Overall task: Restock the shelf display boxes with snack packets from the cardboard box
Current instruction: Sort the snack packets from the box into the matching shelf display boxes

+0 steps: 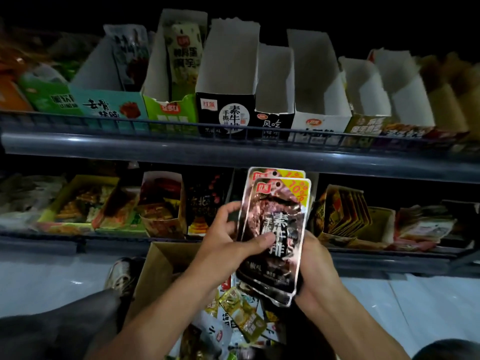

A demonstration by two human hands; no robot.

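Two bare hands are meeting in the near centre of the scene, both grasping a small stack of glossy dark brown snack packets [272,229] with white edges and yellow corner flashes. The left hand [228,240] is curling around the stack's left edge, its thumb pressing on the face of the front packet. The right hand [315,261] is cupping the stack from behind and below, with its fingers largely hidden by the packets. At least two packets are showing, the rear one offset slightly up and to the left.

Directly beneath the hands, an open brown cardboard box [158,266] is sitting on the pale floor [52,276], holding a loose jumble of mixed yellow, white and dark packets [241,315]. A worn sports shoe [120,276] is resting just left of the box.

Beyond the hands, the lower grey metal shelf [109,240] is carrying display trays filled with assorted wrapped snacks. Further off, the upper grey shelf [181,149] with a wire front rail is holding a row of tall open-topped display boxes. The black display box [226,114] with the round white label, near the centre, is showing bare white inner walls, and its printing is matching that of the held packets. Neighbouring boxes to its right are likewise showing white interiors. The green box [170,111] to its left is holding an upright pale packet.
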